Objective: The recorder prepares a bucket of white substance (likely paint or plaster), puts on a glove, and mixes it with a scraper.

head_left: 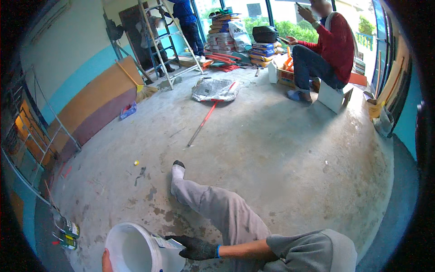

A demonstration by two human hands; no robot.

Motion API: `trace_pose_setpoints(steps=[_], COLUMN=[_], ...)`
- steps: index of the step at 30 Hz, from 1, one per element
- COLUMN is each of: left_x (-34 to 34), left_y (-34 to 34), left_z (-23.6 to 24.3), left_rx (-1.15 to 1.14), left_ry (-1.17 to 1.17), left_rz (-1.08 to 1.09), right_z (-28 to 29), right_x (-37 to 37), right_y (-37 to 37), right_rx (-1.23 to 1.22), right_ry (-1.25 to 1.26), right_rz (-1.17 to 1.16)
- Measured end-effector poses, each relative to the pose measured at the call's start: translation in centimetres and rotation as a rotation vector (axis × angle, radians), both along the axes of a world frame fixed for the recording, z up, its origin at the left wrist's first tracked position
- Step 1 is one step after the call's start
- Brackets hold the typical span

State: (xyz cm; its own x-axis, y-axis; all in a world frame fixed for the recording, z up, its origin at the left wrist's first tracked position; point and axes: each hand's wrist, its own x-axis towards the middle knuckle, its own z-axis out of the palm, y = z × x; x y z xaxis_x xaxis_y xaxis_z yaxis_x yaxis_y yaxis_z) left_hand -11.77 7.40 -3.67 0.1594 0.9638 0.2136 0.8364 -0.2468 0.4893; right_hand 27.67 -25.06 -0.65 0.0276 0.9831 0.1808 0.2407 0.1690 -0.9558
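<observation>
A white plastic bucket (144, 245) is tilted at the lower edge, its mouth turned up toward me. Bare fingers of my left hand (107, 262) are closed on its left side; the rest of that hand is out of the picture. On the other side, my right hand (198, 248), in a dark work glove with a blue cuff, is closed on a flat, pale, blade-like piece (176, 244). That piece lies against or just over the bucket's outer wall; I cannot tell whether it touches. My outstretched leg (226, 208) in grey trousers rests on the concrete floor.
Two cans (67, 226) stand at the lower left, near a metal frame (45, 131). A red-handled tool (206, 119) lies ahead by a crumpled grey sheet (213, 89). A seated person in red (335, 45) is at the right; two people are by a ladder (158, 43).
</observation>
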Motion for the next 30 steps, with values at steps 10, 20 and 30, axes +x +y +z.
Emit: trace_pose_setpoints(steps=[10, 20, 30], left_x=[0.3, 2.6, 1.2], left_y=[-0.9, -2.5, -3.2], left_z=[2.2, 5.0, 4.8], left_rx=[0.045, 0.033, -0.027], left_ry=[0.120, 0.205, 0.534], left_rz=[0.038, 0.011, 0.091], right_z=[0.9, 1.7, 3.7], right_x=[1.3, 2.2, 4.5], right_y=[-1.3, -1.7, -1.4], right_rx=[-0.045, -0.046, -0.104], right_ry=[0.022, 0.027, 0.279], right_rz=[-0.012, 0.007, -0.028])
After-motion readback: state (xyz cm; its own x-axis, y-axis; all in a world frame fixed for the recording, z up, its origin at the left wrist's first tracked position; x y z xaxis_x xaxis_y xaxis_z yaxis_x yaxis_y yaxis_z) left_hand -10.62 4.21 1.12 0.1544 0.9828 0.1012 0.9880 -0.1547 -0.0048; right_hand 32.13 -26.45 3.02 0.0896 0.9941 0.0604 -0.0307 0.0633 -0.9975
